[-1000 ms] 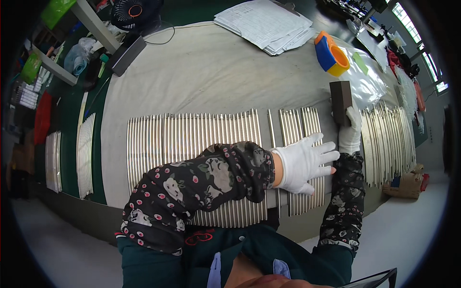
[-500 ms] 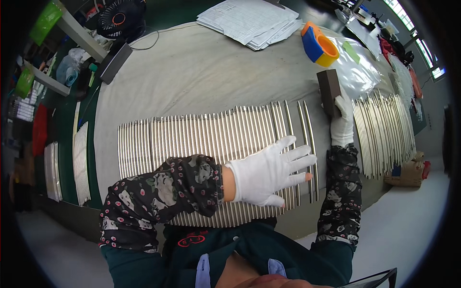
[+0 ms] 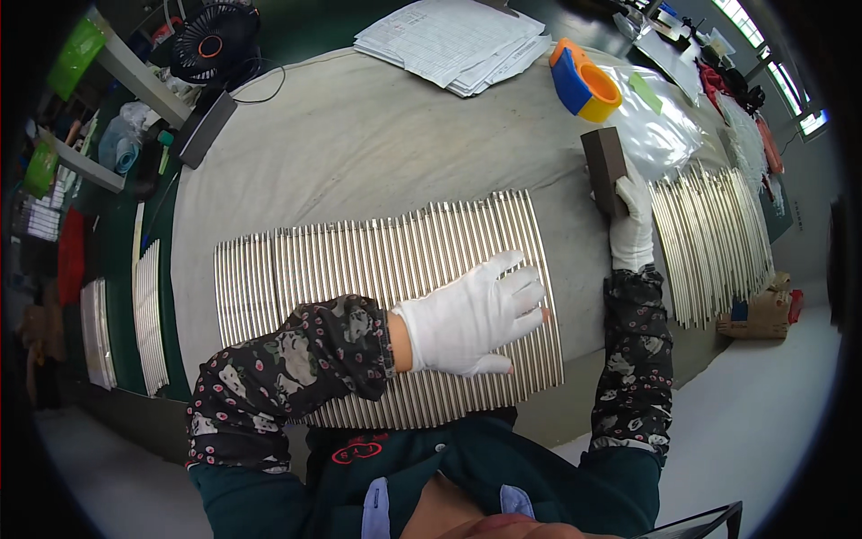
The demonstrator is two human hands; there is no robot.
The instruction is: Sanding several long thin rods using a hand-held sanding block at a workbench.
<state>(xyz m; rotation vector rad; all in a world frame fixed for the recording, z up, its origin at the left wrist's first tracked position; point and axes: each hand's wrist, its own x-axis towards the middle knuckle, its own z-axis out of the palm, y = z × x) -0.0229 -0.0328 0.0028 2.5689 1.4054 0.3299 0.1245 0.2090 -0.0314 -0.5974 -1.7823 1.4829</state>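
A long row of shiny metal rods [image 3: 341, 260] lies side by side on the cloth-covered table. My left hand [image 3: 471, 316], in a white glove with bare fingertips showing, rests palm down across the right part of this row, its fingers spread. In my gloved right hand [image 3: 634, 220] is a dark brown rectangular block [image 3: 604, 166], gripped beyond the row's right end. Part of that hand is hidden behind the block. Just right of it lies a second, less even batch of metal rods [image 3: 709, 242].
A paper stack [image 3: 458, 45] and an orange, blue and yellow tape dispenser [image 3: 584, 83] sit at the far side, beside clear plastic bags [image 3: 664, 135]. At the left are a small black fan [image 3: 211, 45], a dark box [image 3: 205, 128] and smaller batches of strips [image 3: 149, 314].
The loose rods at the row's right end have closed up against the others. My left hand has slid left, while my right hand keeps its grip on the block.
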